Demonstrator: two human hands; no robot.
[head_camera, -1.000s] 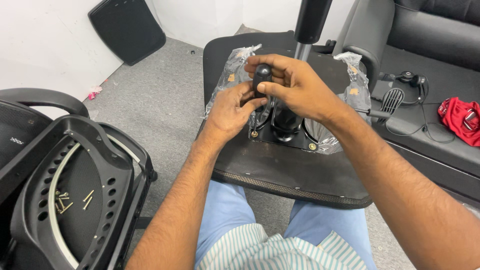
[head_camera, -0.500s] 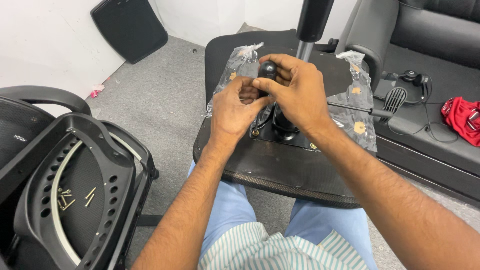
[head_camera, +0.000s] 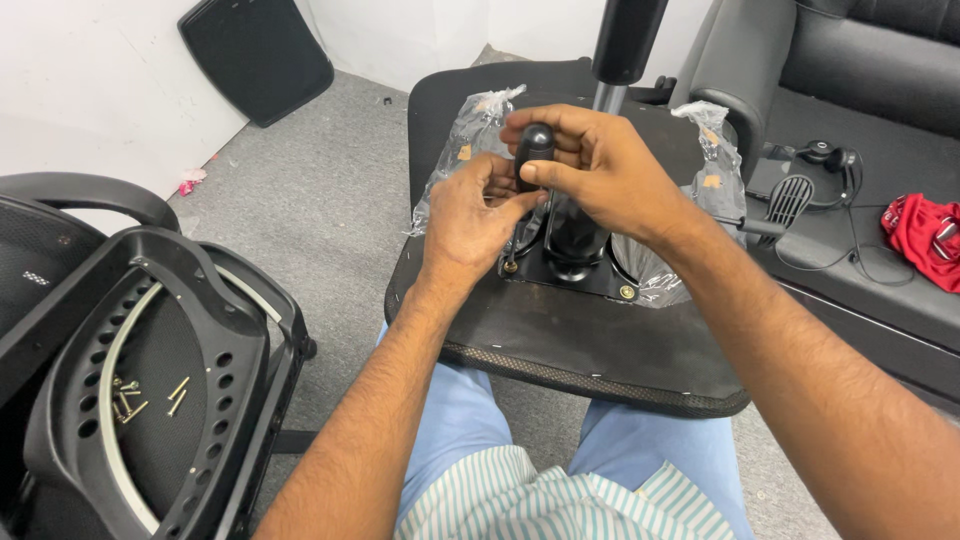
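Note:
An upturned black chair seat (head_camera: 560, 345) rests on my lap, its metal mechanism plate (head_camera: 585, 275) and gas cylinder post (head_camera: 612, 75) pointing away from me. My right hand (head_camera: 600, 165) is shut around the black handle of a screwdriver (head_camera: 533, 148) held upright over the plate's left side. My left hand (head_camera: 468, 215) grips the tool's lower part, beside a screw (head_camera: 510, 266) in the plate. Crumpled clear plastic wrap (head_camera: 470, 145) lies under the plate on both sides.
A black chair backrest (head_camera: 150, 380) lies at the left with several loose screws (head_camera: 140, 395) in its hollow. A black panel (head_camera: 255, 60) leans on the white wall. A black sofa (head_camera: 860, 120) at the right holds a headset (head_camera: 825, 155) and a red cloth (head_camera: 925, 235).
Both hands stay on the screwdriver with slightly shifted grips. The view has tilted a little; the seat keeps its place.

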